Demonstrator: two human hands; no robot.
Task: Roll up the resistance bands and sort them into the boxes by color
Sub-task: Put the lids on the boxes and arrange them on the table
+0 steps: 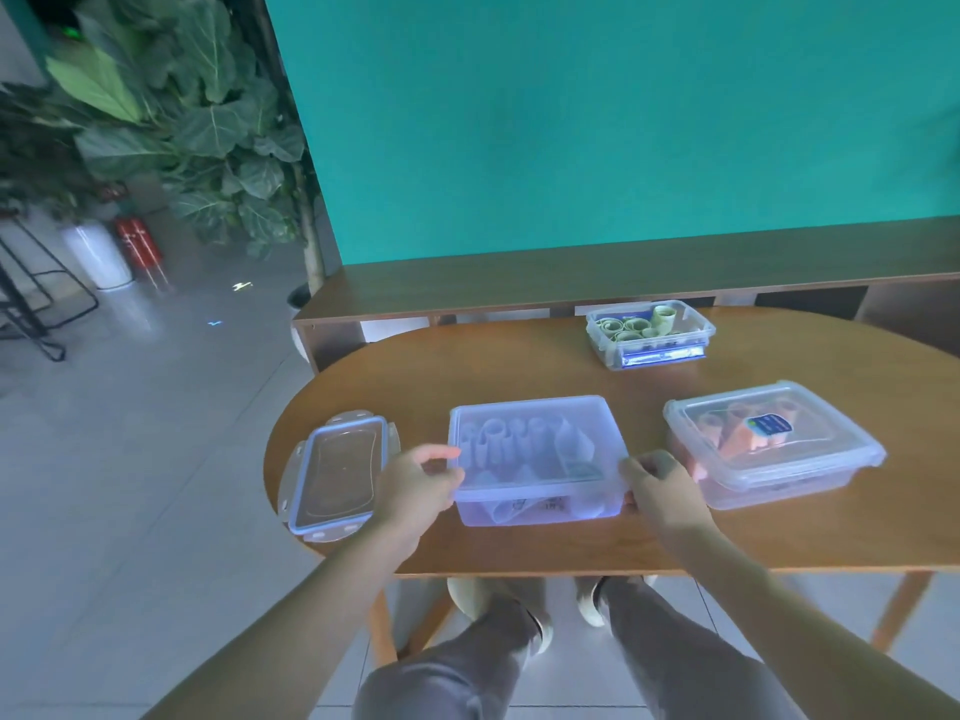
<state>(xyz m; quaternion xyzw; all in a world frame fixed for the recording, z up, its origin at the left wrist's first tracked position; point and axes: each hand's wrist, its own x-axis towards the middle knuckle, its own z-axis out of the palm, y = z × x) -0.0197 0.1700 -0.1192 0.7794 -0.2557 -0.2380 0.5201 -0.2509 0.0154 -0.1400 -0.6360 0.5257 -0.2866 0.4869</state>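
At the near edge of the wooden table, the lidded box of purple bands is pinched at its front corners by the left hand and the right hand; a loose lid lies to its left. To its right, a closed box of orange bands is set; farther back, an open box of green rolls is seen.

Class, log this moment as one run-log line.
left hand: grips lid | right hand: grips lid | lid: on purple-band box | loose lid: table left

free: table centre | blocked: green-band box, loose lid
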